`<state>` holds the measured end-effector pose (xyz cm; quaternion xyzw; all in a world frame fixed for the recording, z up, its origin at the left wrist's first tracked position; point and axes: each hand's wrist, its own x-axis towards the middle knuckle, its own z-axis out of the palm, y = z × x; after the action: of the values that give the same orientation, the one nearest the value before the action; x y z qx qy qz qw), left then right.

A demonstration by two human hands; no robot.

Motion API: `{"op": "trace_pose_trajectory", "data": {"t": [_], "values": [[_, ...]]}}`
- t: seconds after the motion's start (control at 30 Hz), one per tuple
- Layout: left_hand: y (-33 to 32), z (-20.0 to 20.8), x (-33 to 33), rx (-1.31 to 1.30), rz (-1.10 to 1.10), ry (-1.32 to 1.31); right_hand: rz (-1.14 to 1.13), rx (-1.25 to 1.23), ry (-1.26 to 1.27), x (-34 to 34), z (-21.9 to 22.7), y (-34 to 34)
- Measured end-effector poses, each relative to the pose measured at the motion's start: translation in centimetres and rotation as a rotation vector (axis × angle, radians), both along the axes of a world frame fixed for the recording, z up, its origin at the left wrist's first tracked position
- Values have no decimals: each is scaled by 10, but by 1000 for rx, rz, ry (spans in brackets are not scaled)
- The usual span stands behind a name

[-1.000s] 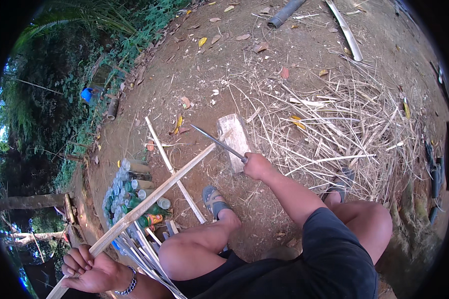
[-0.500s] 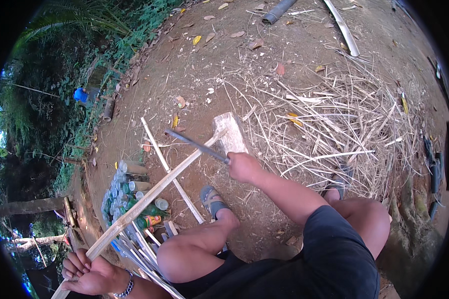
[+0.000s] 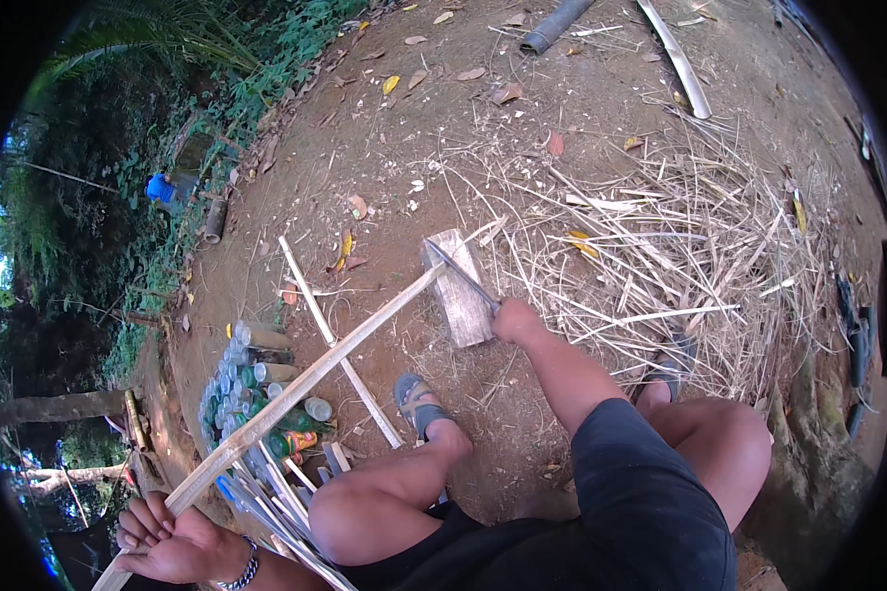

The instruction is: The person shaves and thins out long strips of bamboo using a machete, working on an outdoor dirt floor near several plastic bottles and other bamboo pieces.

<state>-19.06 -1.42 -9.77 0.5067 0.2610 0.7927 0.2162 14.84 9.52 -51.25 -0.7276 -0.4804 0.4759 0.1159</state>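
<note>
At the lower left, my left hand (image 3: 175, 542) is closed round the near end of a long, pale bamboo strip (image 3: 310, 377). The strip slants up to the right, and its far end lies at a wooden block (image 3: 466, 313) on the ground. My right hand (image 3: 518, 322) grips the handle of a machete (image 3: 473, 283) beside the block. Its dark blade crosses over the block's top at the end of the strip. A short pale piece (image 3: 490, 230) lies just past the block.
A heap of thin shavings (image 3: 660, 236) covers the ground to the right. Several bottles (image 3: 261, 369) and a bundle of strips (image 3: 276, 502) are left of my knee. Another strip (image 3: 340, 345) lies beneath the held one. My sandalled foot (image 3: 422, 404) is near the block.
My right hand has moved right and slightly up, bringing the machete from above the strip down onto its end at the block. The block's near end now shows.
</note>
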Motion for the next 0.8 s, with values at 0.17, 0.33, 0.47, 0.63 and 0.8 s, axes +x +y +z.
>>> {"op": "trace_pose_trajectory", "data": {"t": [0.17, 0.33, 0.47, 0.63, 0.8], "values": [[-1, -5, 5, 65, 96, -78, 56, 77, 20, -4, 19, -4], [0, -6, -8, 41, 55, -80, 127, -91, -97, 20, -16, 8], [-6, -17, -12, 0, 202, -211, 85, -39, 94, 20, -44, -2], [-19, -53, -48, -98, 315, -254, -179, -70, 244, -10, -51, -73], [-45, -139, -72, -563, 317, -295, -582, -88, 590, -14, -49, -141]]}}
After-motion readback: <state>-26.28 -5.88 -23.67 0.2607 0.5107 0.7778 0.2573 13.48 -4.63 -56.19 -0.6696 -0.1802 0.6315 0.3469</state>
